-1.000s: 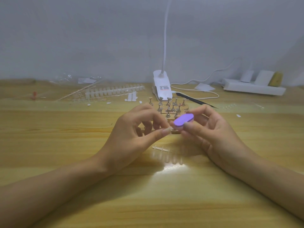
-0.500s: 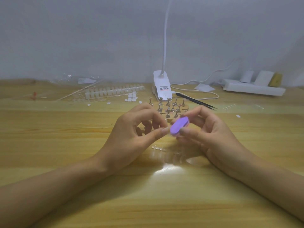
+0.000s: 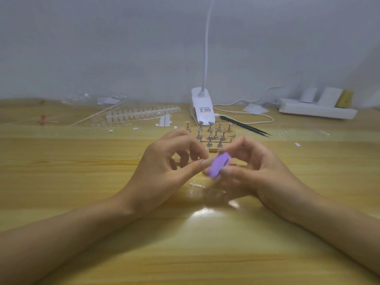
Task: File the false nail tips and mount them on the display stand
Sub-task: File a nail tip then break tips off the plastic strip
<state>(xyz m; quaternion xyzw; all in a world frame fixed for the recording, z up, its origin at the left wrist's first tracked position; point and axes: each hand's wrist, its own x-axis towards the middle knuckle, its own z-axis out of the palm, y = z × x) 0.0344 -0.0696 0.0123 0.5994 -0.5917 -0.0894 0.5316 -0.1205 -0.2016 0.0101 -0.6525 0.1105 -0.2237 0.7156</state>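
A clear plastic strip (image 3: 206, 186) lies on the wooden surface (image 3: 185, 254), just in front of the two hands. The left hand (image 3: 162, 173) has its thumb and forefinger closed in a tight pinch and its other fingers curled behind. The false nail tip it presumably holds is too small to make out between the pads. The right hand (image 3: 259, 171) grips a purple nail file (image 3: 218, 166) between thumb and fingers, and the file's edge meets the left pinch. The file is blurred.

Just beyond the hands stands the display stand (image 3: 214, 135), its metal pegs bare as far as can be seen. Beyond it are a white clip lamp (image 3: 202, 109), black tweezers (image 3: 245, 126) and a power strip (image 3: 316, 110). A tray of nail tips (image 3: 141, 115) and adhesive tabs (image 3: 164, 121) lie to the far left.

The likely risk is the tip springing out of so small a pinch if the file catches its edge. A clear tip would be hard to find on this surface. Pressing too hard could also file a fingertip or take off too much of the tip.
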